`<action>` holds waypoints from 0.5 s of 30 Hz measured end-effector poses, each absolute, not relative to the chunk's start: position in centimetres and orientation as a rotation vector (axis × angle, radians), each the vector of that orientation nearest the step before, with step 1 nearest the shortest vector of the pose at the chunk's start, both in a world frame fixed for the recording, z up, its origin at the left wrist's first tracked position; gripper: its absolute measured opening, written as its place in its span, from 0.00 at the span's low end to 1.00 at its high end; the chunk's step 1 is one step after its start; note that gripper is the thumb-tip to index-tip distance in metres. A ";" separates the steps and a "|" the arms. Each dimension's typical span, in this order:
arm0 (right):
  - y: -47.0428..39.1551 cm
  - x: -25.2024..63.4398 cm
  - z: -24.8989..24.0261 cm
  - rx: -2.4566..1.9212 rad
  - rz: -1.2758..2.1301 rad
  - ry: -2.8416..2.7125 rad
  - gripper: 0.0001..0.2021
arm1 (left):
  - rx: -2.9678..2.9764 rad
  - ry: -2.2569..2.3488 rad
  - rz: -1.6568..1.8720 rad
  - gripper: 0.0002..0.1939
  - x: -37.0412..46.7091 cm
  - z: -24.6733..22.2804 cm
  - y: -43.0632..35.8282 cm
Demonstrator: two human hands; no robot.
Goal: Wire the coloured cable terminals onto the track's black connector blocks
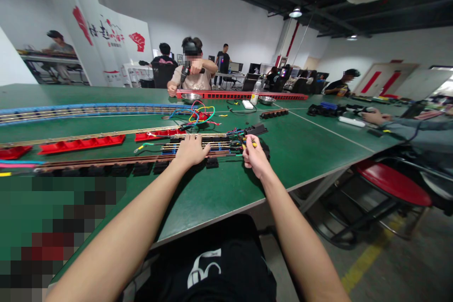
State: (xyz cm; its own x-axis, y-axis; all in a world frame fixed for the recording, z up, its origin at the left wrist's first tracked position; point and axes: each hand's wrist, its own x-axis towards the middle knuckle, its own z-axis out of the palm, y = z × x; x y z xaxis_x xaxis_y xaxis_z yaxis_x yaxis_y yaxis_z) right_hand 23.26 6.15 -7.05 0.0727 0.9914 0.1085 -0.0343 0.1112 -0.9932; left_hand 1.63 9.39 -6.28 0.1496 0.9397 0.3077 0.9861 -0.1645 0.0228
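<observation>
My left hand [193, 150] lies with its fingers stretched over a track assembly [168, 147] of thin metal rails, blue pieces and black blocks, pressing on its top. At the assembly's right end, my right hand [255, 155] is closed around small yellow-and-black pliers [244, 141], whose tips are hard to make out. Thin coloured wires [233, 132] run close to the pliers, beside a black block [256, 129]. A green wire with a ring end [143, 146] sticks out left of my left hand. Brown rails [106, 163] on black blocks extend leftward along the near side.
Red trays [83, 144] and a blue curved track [88, 109] lie on the left. Tangled wires [203, 115] sit behind my hands. Across the green table [311, 151], a person holds a drill [185, 71] over a long red strip [244, 96], near a bottle [255, 93].
</observation>
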 end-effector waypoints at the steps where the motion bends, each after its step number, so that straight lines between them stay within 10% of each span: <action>1: 6.1 23.3 -6.9 -1.098 1.148 -1.120 0.19 | -2.233 -1.901 -0.373 0.29 1.6 -6.3 9.4; 15: 6.3 24.0 -6.8 -0.985 1.252 -0.966 0.21 | -2.253 -1.879 -0.394 0.29 1.5 -6.6 9.6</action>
State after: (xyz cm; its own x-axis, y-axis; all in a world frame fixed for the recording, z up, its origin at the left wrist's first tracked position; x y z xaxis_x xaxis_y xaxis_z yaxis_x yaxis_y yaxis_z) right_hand 24.03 6.30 -6.80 0.0719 0.9967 0.0383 -0.2905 0.0577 -0.9551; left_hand 1.47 9.60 -6.55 0.1656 0.9342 0.3159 0.9824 -0.1842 0.0298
